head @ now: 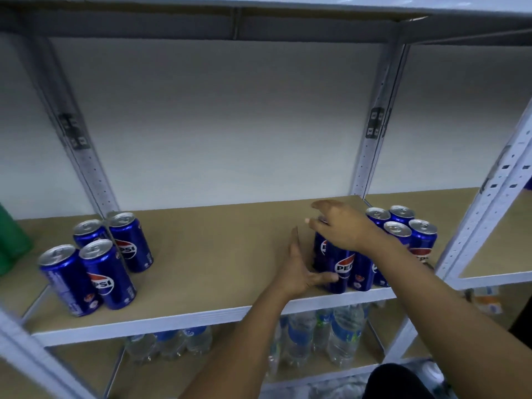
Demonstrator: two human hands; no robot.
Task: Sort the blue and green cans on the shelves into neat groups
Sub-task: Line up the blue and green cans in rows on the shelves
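Your left hand [299, 272] is open, fingers [295, 240] straight and pointing up-back, palm facing right, thumb stretched out low and touching the base of the front blue can [341, 270]. Your right hand [341, 228] comes in from the right over the top of the right group of blue cans [403, 234], fingers loosely spread and slightly bent over the can tops; blurred, so you can't tell if they actually grip a can or just rest there. The front blue can stands upright just right of your left palm, near the front edge of the shelf [216, 254], touching another blue can behind it and more to its right. Four can tops show just past your right wrist, packed tight, all upright. Well to the left of your left fingers stands a second cluster, four blue cans [98, 260], upright, two in front and two behind, close together at the shelf's left end. Further left, at the frame edge, green cans [13, 243] are partly cut off. Below your forearms, on the lower shelf, clear water bottles [322, 338] with blue labels stand in a bunch. White perforated uprights [371, 145] frame the bay behind your right fingers.
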